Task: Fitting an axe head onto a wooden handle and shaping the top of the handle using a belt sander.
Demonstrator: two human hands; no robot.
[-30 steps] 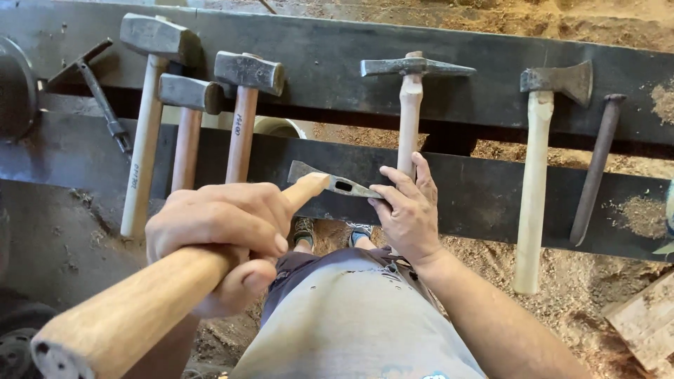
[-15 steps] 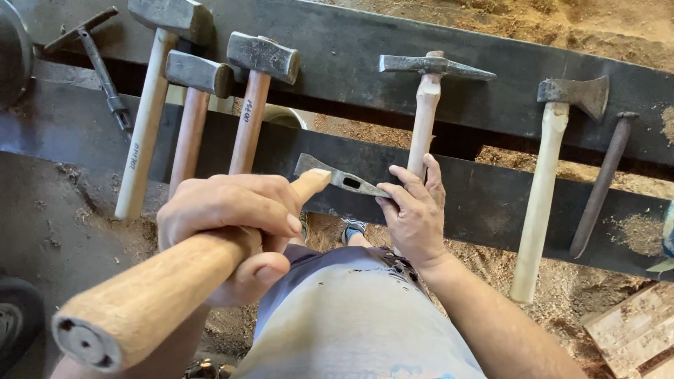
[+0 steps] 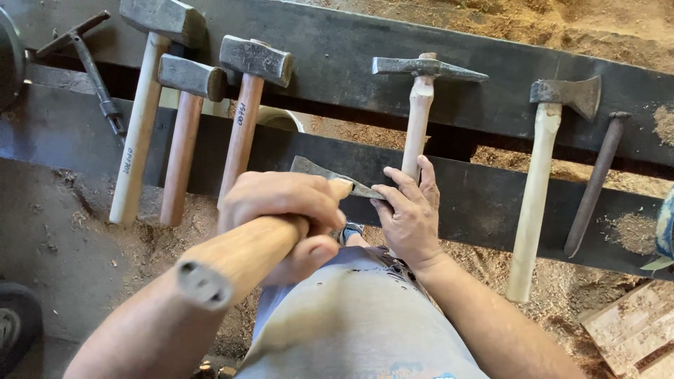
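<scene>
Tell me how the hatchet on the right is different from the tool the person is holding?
The hatchet hangs untouched between the dark rails, while the held tool is gripped by the left hand and steadied at its head by the right hand. The hatchet's handle is slim and pale; the held tool's handle looks thicker and tanner. Both have wooden handles and grey metal heads.

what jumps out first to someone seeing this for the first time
In the centre, the left hand grips a thick pale wooden handle pointing at the camera, while the right hand holds the metal tool head at its far end. Behind, hammers and a hatchet lie across two dark steel beams.
</scene>
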